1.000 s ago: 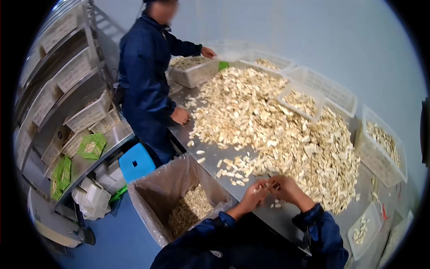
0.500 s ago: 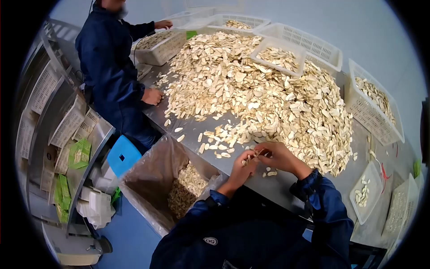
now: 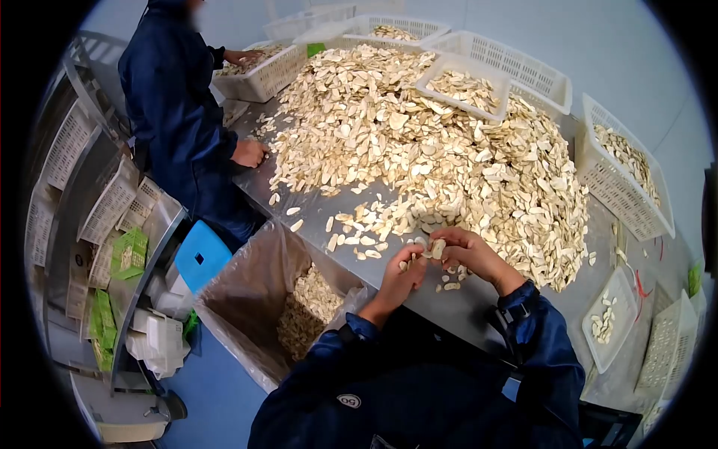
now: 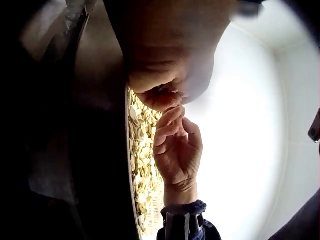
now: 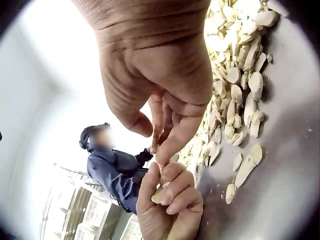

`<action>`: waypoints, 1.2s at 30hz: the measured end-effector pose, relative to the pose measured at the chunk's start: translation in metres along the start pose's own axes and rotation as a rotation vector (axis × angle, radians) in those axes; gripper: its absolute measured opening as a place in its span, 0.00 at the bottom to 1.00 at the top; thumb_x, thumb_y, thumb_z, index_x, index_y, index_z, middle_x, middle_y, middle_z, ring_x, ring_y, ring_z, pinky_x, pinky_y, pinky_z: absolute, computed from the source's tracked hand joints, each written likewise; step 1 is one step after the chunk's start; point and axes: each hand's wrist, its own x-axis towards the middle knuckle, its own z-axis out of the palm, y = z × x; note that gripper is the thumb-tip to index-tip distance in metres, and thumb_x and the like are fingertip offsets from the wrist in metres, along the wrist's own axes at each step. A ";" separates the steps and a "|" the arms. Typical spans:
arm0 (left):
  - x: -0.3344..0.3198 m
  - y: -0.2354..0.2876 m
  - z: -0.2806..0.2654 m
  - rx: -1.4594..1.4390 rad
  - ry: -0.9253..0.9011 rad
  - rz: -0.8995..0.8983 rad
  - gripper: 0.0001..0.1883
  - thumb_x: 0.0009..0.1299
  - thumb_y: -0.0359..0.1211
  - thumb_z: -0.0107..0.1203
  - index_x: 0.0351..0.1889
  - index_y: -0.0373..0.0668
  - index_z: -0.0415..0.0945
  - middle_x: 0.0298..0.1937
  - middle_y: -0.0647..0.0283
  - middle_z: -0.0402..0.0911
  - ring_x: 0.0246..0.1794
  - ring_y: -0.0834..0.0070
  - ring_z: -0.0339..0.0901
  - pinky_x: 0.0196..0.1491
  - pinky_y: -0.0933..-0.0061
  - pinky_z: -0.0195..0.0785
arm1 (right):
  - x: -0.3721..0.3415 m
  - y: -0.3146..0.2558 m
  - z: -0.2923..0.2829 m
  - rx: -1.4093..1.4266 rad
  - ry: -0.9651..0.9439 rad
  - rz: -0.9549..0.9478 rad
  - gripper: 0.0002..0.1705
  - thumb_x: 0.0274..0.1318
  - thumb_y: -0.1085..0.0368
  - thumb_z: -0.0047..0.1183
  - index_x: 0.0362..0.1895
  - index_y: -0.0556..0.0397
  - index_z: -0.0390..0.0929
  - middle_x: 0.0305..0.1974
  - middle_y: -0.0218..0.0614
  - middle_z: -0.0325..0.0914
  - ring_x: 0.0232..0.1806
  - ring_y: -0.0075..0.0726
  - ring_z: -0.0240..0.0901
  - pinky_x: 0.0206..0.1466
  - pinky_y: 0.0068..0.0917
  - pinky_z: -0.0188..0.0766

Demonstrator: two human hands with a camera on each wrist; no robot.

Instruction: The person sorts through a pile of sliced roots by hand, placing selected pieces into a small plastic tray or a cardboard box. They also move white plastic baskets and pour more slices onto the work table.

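Above the table's near edge, my left hand (image 3: 401,277) curls its fingers round a few pale dried slices (image 3: 406,264). In the right wrist view a slice (image 5: 161,196) shows between the curled fingers of that left hand (image 5: 171,205). My right hand (image 3: 479,258) pinches a pale slice (image 3: 438,248) between thumb and fingers, its fingertips close to the left hand's. A large heap of slices (image 3: 419,150) covers the table behind both hands. Several loose slices (image 3: 452,286) lie on the metal just below the right hand.
A lined bin (image 3: 247,277) holding slices stands at the table's left edge. Baskets (image 3: 624,191) line the back and right side. A shallow tray (image 3: 607,352) with slices lies at right. Another person (image 3: 176,112) stands at left beside a basket (image 3: 262,78), near a blue stool (image 3: 202,258).
The view has shifted down and to the right since the first frame. My hands remain close together, and a slice now shows in the right fingertips. The other person's far hand has moved into the basket.
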 end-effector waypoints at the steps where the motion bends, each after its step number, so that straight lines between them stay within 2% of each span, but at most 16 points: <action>1: 0.000 0.000 -0.001 0.012 -0.011 0.003 0.12 0.79 0.32 0.50 0.58 0.41 0.69 0.29 0.71 0.68 0.23 0.85 0.63 0.26 0.81 0.57 | 0.000 0.001 0.001 0.008 0.012 -0.006 0.21 0.67 0.70 0.50 0.63 0.53 0.72 0.45 0.32 0.82 0.42 0.25 0.81 0.44 0.22 0.77; 4: 0.001 0.002 -0.003 0.084 -0.009 -0.002 0.11 0.79 0.32 0.50 0.57 0.41 0.69 0.30 0.70 0.69 0.24 0.85 0.64 0.27 0.81 0.58 | 0.003 0.001 0.004 0.001 0.016 0.010 0.19 0.68 0.68 0.50 0.62 0.53 0.73 0.45 0.30 0.82 0.41 0.23 0.80 0.42 0.21 0.77; 7: 0.000 0.003 -0.002 0.048 -0.009 -0.002 0.10 0.79 0.32 0.50 0.55 0.41 0.70 0.30 0.69 0.70 0.25 0.85 0.64 0.27 0.81 0.59 | 0.012 0.007 0.003 -0.057 0.013 0.007 0.18 0.70 0.65 0.51 0.61 0.53 0.74 0.43 0.29 0.81 0.40 0.21 0.79 0.40 0.20 0.75; 16: -0.002 0.007 -0.003 -0.133 0.010 -0.030 0.09 0.80 0.33 0.50 0.53 0.40 0.71 0.31 0.69 0.70 0.24 0.84 0.63 0.27 0.80 0.58 | 0.016 0.003 0.013 -0.148 0.007 -0.021 0.12 0.69 0.65 0.52 0.53 0.53 0.77 0.34 0.25 0.77 0.30 0.17 0.71 0.33 0.19 0.68; 22: 0.000 0.001 -0.002 0.007 0.012 0.032 0.08 0.80 0.33 0.50 0.48 0.39 0.72 0.25 0.70 0.68 0.22 0.84 0.62 0.26 0.80 0.58 | 0.015 0.003 0.017 -0.161 0.037 -0.019 0.12 0.67 0.69 0.54 0.53 0.53 0.77 0.34 0.26 0.78 0.34 0.18 0.74 0.38 0.19 0.71; 25: 0.001 -0.001 -0.003 0.033 0.021 0.038 0.07 0.80 0.33 0.50 0.46 0.39 0.72 0.24 0.71 0.67 0.21 0.84 0.61 0.26 0.80 0.57 | 0.017 0.016 0.019 -0.072 0.041 -0.132 0.15 0.64 0.71 0.57 0.54 0.55 0.77 0.37 0.26 0.79 0.37 0.18 0.75 0.42 0.20 0.73; 31: -0.001 0.003 0.001 0.062 0.015 0.028 0.06 0.79 0.32 0.50 0.44 0.39 0.73 0.25 0.72 0.68 0.21 0.85 0.62 0.26 0.80 0.57 | 0.009 0.021 0.017 -0.200 0.032 -0.146 0.17 0.62 0.73 0.58 0.55 0.56 0.76 0.39 0.28 0.80 0.41 0.19 0.77 0.46 0.20 0.74; 34: -0.002 0.007 0.005 0.211 0.022 0.054 0.04 0.78 0.30 0.51 0.43 0.40 0.74 0.25 0.71 0.69 0.22 0.86 0.64 0.27 0.81 0.58 | 0.001 0.014 0.022 -0.377 0.118 -0.186 0.17 0.61 0.74 0.58 0.54 0.56 0.76 0.40 0.28 0.81 0.40 0.18 0.77 0.44 0.19 0.74; 36: -0.002 0.002 0.005 0.294 0.043 0.118 0.02 0.77 0.29 0.52 0.43 0.40 0.74 0.28 0.72 0.71 0.24 0.87 0.66 0.28 0.82 0.59 | 0.001 0.016 0.022 -0.361 0.129 -0.204 0.16 0.61 0.74 0.57 0.53 0.56 0.77 0.39 0.29 0.81 0.40 0.18 0.77 0.43 0.19 0.74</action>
